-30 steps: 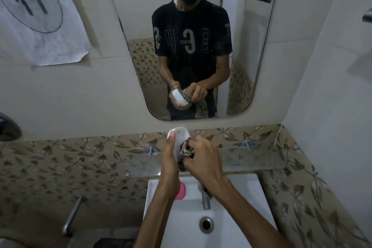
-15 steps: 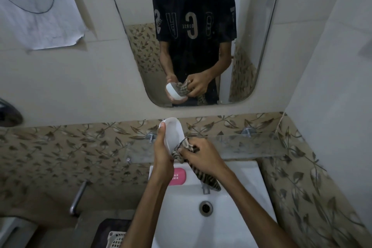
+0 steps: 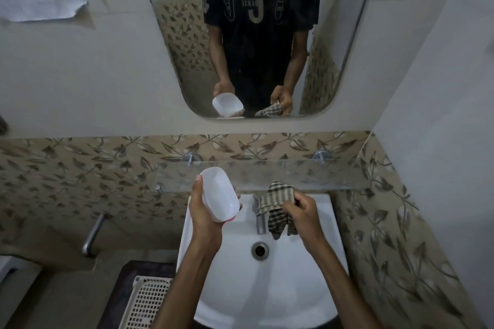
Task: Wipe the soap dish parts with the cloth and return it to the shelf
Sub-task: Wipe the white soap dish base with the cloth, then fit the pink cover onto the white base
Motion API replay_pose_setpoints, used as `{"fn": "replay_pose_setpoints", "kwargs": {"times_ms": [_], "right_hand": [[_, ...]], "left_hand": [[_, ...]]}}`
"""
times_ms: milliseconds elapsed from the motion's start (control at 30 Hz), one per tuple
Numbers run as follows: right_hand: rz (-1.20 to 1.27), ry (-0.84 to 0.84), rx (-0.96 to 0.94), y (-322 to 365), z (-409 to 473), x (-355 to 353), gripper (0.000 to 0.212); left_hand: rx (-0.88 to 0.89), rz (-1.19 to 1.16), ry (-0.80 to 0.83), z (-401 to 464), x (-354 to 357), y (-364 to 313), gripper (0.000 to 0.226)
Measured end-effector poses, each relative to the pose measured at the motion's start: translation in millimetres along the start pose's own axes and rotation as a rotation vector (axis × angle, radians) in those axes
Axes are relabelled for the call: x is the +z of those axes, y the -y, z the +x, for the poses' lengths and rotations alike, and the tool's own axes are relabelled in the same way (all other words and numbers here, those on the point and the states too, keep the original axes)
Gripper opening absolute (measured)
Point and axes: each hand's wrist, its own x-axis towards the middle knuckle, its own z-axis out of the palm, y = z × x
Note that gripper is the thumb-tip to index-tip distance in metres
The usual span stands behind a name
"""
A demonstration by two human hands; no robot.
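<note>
The left hand (image 3: pixel 204 218) grips the white oval plastic soap dish shell (image 3: pixel 219 197) tilted above the white ceramic sink (image 3: pixel 307 288), while the right hand (image 3: pixel 303 212) clutches the bunched green-checked cloth (image 3: pixel 278 207) beside the chrome tap (image 3: pixel 259 218). A damp, smooth shell could slip and drop into the basin. The frosted glass shelf (image 3: pixel 307 173) lies just beyond, its front edge near both hands, bare across its width.

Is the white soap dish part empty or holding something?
Empty: the white soap dish part in the left hand shows a bare hollow.
</note>
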Motion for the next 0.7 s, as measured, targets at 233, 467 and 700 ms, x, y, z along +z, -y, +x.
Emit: {"fn": "replay_pose_setpoints", "kwargs": {"times_ms": [233,467,700], "right_hand": [[-0.336,-0.134,0.195,-76.3,16.3,-22.3,0.005],[-0.548,-0.129,0.136,-61.2,51.3,-29.2,0.024],[-1.018,0.249,0.028,-51.7,79.4,-23.4,0.047]], "left_hand": [[-0.113,-0.161,-0.089,-5.6,-25.9,37.3,0.052],[-0.185,-0.187,-0.175,-8.4,-29.9,47.5,0.055],[-0.208,-0.191,-0.204,-8.9,-25.9,47.0,0.057]]}}
